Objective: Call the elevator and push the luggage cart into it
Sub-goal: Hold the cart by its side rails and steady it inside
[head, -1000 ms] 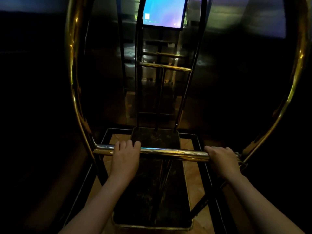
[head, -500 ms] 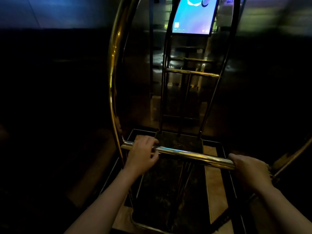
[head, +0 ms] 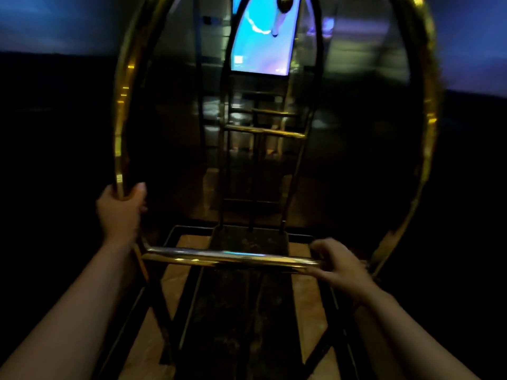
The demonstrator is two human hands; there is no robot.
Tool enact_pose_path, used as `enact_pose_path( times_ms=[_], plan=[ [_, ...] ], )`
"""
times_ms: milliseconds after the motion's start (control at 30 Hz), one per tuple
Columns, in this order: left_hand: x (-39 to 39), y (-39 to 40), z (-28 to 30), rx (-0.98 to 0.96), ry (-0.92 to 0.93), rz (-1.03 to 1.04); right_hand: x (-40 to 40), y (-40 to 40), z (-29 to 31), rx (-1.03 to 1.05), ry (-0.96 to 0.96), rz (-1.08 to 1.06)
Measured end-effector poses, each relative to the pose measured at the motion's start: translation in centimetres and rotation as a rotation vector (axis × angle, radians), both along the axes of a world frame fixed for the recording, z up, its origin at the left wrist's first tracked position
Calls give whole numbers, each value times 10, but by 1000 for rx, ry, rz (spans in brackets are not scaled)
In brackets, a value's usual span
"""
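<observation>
The luggage cart (head: 274, 133) fills the middle of the view, its brass frame rising in a tall arch on both sides of the person and closing overhead out of sight. A horizontal brass bar (head: 230, 257) crosses the near end of the cart at about wrist height, joining the two arch legs.

The left hand (head: 119, 212) is wrapped around the left arch tube (head: 120, 127), fingers curled round it and thumb up along the metal, gripping just above where the tube bends down toward the crossbar. The right hand (head: 338, 266) is at the right end of the crossbar, its fingers curved over and around the bar; the picture is blurred there, but the hand looks closed on it. The right arch tube (head: 429, 119) stands just beyond that hand, on the far right.

Below the bar lies the cart's dark platform (head: 247, 311), a long carpeted deck with nothing visible on it, running away from the person. Under and beside it shows a pale tan floor (head: 307, 303) framed by dark lines.

At the far end of the platform a second, narrower brass arch (head: 263, 131) stands upright with short rungs across it. Behind that, high in the centre, a bright blue lit screen (head: 260, 45) glows on a shiny metallic wall (head: 175, 78) that reflects the cart's bars. The walls to left and right are mostly dark, so little detail can be read there.
</observation>
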State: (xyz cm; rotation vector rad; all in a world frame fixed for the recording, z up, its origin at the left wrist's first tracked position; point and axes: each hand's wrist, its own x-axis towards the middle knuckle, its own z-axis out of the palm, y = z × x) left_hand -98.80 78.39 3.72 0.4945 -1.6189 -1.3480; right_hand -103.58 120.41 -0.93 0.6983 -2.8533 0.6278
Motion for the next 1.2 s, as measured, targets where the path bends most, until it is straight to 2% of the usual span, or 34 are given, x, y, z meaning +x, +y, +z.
enact_pose_path(
  times_ms=[33,100,167,200,233,300,333,367,533,800,1033,1200],
  plan=[
    [-3,-3,-3,8,1,2,0,9,11,-196,104,-40],
    [-6,-5,-6,26,-12,36,5,28,42,-496,518,-228],
    [-5,-2,-5,32,-12,38,12,48,74,-577,843,-481],
    [-3,0,-4,33,2,30,9,58,84,-603,896,-568],
    [0,3,-3,29,18,18,4,64,90,-667,832,-599],
    [5,6,-2,13,40,2,-6,64,94,-848,476,-499],
    [6,6,-2,9,43,-3,-9,60,92,-876,317,-420],
    [8,6,-1,4,41,-5,-11,57,88,-868,247,-376],
    [12,2,1,-12,19,11,-18,48,77,-953,366,-472],
    [19,7,-2,-83,31,61,-19,56,67,-922,475,-462],
    [25,8,-6,-90,64,50,-10,56,73,-910,473,-387],
    [23,10,-3,-102,55,71,-13,52,77,-897,452,-417]
  ],
)
